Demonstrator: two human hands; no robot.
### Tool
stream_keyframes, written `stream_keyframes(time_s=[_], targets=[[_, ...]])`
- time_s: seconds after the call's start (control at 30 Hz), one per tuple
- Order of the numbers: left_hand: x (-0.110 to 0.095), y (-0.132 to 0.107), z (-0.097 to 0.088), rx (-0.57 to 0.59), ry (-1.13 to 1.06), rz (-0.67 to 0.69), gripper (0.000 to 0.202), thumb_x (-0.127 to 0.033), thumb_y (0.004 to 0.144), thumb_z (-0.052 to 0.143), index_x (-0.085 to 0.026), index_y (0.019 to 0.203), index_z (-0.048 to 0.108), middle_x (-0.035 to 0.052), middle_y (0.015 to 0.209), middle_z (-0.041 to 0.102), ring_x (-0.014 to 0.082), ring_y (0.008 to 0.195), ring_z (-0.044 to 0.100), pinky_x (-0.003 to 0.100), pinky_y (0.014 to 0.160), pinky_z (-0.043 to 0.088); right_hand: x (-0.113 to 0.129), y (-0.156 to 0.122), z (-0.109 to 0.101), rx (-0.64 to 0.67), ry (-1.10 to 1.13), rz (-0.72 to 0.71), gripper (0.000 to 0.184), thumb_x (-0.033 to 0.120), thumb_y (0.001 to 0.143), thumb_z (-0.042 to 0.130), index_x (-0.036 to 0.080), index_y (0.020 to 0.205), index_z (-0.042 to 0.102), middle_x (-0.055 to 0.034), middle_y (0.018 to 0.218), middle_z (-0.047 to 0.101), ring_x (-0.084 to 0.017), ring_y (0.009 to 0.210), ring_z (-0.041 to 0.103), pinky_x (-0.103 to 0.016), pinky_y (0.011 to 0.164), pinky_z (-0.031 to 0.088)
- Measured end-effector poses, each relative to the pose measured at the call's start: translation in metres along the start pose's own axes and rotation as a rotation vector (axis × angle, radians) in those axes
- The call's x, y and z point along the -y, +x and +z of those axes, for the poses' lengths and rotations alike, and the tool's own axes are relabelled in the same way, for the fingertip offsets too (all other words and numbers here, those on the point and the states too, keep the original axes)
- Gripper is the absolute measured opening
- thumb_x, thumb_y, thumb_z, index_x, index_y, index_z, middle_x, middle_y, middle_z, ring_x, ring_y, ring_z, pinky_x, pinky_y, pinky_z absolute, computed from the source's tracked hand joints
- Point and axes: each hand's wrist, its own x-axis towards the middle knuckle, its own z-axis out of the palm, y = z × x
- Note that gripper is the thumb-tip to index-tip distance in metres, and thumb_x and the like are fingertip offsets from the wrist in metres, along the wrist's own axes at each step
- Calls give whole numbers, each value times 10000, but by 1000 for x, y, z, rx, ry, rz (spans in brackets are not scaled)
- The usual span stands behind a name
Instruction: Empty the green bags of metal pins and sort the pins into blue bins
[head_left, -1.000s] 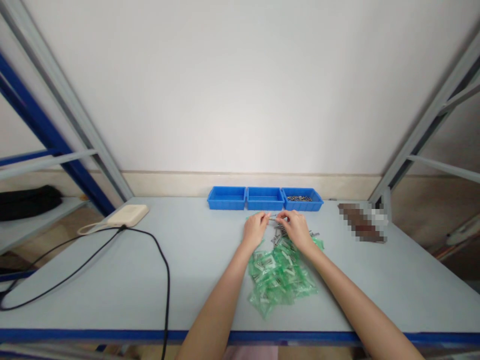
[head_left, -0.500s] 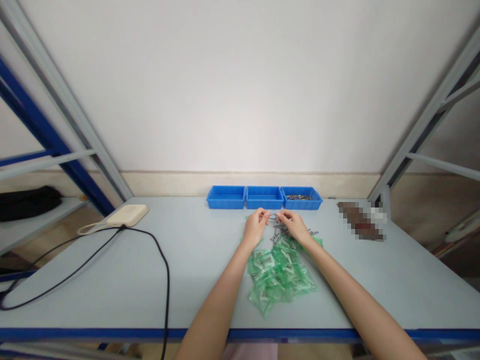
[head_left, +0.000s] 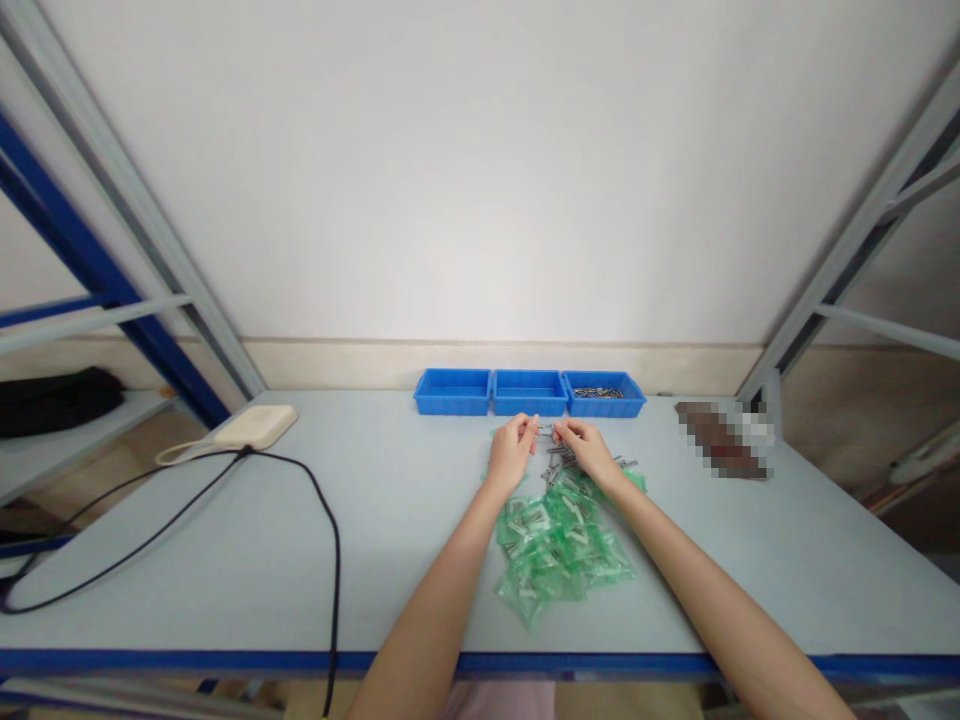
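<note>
My left hand (head_left: 512,449) and my right hand (head_left: 586,447) meet over the table just in front of the blue bins. Both have fingers pinched on a small metal part (head_left: 545,432) held between them. Loose small grey metal parts (head_left: 559,466) lie under and beside my right hand. A pile of small green plastic bags (head_left: 559,545) with metal parts inside lies between my forearms, nearer to me.
Three blue bins stand in a row at the back: left bin (head_left: 453,392), middle bin (head_left: 529,392), right bin (head_left: 604,394) with metal parts in it. A beige device (head_left: 247,428) with a black cable (head_left: 315,510) lies left. A blurred object (head_left: 724,440) lies right.
Both hands have stayed together in front of the bins, with only slight finger movement. The view has shifted a little.
</note>
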Motion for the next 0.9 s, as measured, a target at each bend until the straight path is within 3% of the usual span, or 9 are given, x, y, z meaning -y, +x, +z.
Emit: stream_keyframes(time_s=[0.17, 0.43, 0.6, 0.67, 0.8, 0.9], targets=[[2, 0, 1, 12, 7, -9, 285, -422, 869, 379, -194, 750, 501, -65, 468, 471, 109, 442, 437, 227, 521, 318, 2, 1, -1, -12, 55, -4, 324, 493, 750, 497, 190, 663, 573, -11, 666, 589, -161, 657, 505, -274, 674, 371], [-3, -2, 0, 20, 35, -2, 441, -501, 870, 354, -197, 557, 416, -59, 413, 387, 104, 416, 405, 237, 503, 312, 1, 0, 0, -8, 72, 27, 383, 517, 768, 445, 209, 541, 427, 33, 530, 397, -131, 552, 377, -256, 561, 306], [2, -1, 2, 28, 29, -14, 332, -463, 873, 368, -199, 720, 499, -73, 430, 429, 111, 420, 424, 229, 508, 319, 1, 1, 2, -8, 109, 5, 335, 506, 757, 457, 206, 609, 468, 24, 589, 449, -136, 590, 414, -254, 589, 340], [1, -1, 1, 34, 44, -8, 340, -463, 877, 360, -202, 701, 489, -72, 425, 419, 114, 419, 420, 233, 513, 318, 1, 0, 2, 3, 118, -10, 338, 508, 760, 460, 206, 608, 464, 23, 592, 454, -133, 590, 419, -253, 589, 345], [-4, -2, 0, 16, 90, 2, 492, -510, 901, 263, -207, 542, 407, -39, 420, 413, 125, 449, 446, 252, 561, 338, 3, 0, -5, 149, 40, 0, 409, 530, 803, 415, 206, 554, 417, 38, 521, 403, -116, 517, 384, -244, 537, 333], [-6, -1, -3, -49, 109, -30, 488, -518, 912, 210, -210, 631, 464, -41, 434, 440, 140, 466, 474, 258, 578, 346, 6, 13, -25, 147, -151, -1, 443, 551, 824, 373, 202, 560, 442, 24, 521, 455, -121, 520, 438, -239, 541, 370]])
